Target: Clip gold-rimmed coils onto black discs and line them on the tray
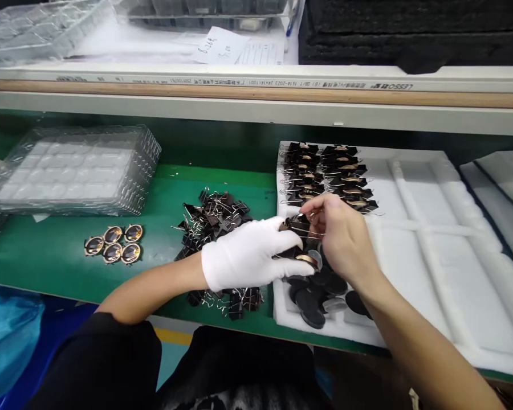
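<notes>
My left hand [248, 256], in a white glove, grips a small round metal part with a gold rim that is clamped by a black binder clip [299, 225]. My bare right hand [342, 233] pinches the clip's wire handles from the right, just above the near left corner of a white foam tray [431, 250]. Black round discs [316, 290] lie in that corner under both hands. Two rows of clipped parts [325, 176] sit at the tray's far left. A heap of loose black binder clips [214, 219] lies on the green mat behind my left hand.
Several gold-rimmed round parts [113, 244] lie on the green bench [47, 256] at the left. A stack of clear blister trays [77, 168] stands behind them. More white foam trays [504, 188] sit at the right. A shelf [256, 85] overhangs the back.
</notes>
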{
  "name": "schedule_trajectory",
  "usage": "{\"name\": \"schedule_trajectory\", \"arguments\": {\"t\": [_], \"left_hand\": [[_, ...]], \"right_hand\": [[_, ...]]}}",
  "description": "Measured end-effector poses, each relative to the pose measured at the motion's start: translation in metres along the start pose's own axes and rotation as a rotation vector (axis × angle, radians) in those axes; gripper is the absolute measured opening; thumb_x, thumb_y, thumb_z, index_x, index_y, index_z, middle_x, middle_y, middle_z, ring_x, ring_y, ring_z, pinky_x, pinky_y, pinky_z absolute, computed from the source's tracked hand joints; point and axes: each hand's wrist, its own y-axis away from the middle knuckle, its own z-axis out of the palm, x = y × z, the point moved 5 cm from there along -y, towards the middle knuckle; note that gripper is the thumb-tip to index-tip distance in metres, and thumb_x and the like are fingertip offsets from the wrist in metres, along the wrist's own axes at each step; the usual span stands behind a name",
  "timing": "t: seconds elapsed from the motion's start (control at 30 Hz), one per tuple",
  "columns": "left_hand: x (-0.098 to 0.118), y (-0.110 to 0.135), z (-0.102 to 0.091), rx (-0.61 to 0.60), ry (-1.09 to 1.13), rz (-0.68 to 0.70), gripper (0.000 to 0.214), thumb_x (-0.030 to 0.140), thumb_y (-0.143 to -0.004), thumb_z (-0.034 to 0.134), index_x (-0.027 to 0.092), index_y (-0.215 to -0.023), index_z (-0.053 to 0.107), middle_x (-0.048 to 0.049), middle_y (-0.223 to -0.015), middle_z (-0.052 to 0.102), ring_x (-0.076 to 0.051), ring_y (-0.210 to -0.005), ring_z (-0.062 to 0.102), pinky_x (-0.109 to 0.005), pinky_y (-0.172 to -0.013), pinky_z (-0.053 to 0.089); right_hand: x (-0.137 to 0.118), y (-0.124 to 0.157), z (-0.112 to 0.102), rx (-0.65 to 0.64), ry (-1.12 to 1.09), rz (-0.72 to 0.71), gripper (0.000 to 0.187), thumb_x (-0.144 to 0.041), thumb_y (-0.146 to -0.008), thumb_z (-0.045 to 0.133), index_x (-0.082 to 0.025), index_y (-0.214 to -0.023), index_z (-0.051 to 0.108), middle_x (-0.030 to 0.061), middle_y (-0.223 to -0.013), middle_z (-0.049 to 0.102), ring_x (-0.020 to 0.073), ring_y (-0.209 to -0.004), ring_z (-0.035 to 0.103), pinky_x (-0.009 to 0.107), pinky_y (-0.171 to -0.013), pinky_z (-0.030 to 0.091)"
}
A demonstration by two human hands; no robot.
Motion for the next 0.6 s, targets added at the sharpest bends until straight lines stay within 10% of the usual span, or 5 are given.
{"name": "schedule_trajectory", "arguments": {"t": [0.33,0.6], "left_hand": [[0.023,0.005,-0.010,-0.029,0.193,0.091,0.025,0.044,-0.096,0.066,0.020,-0.098,0.075,-0.0029,-0.095,0.068,-0.012,-0.084,0.063,-0.023,-0.075,0.049],[0.001,0.011,-0.029,0.204,0.318,-0.250,0.032,0.052,-0.096,0.062,0.024,-0.105,0.076,0.0029,-0.075,0.071,-0.011,-0.061,0.063,-0.023,-0.056,0.047]], "right_hand": [[0.019,-0.013,0.002,0.161,-0.295,-0.049,0.061,-0.066,-0.103,0.045,-0.024,-0.060,0.055,0.0026,-0.060,0.055,0.0182,-0.059,0.054,0.035,-0.058,0.043],[0.035,-0.016,-0.008,0.249,-0.269,0.111,0.034,-0.061,-0.102,0.041,-0.031,-0.116,0.049,-0.0037,-0.062,0.050,0.0185,-0.049,0.051,0.034,-0.050,0.037]]}}
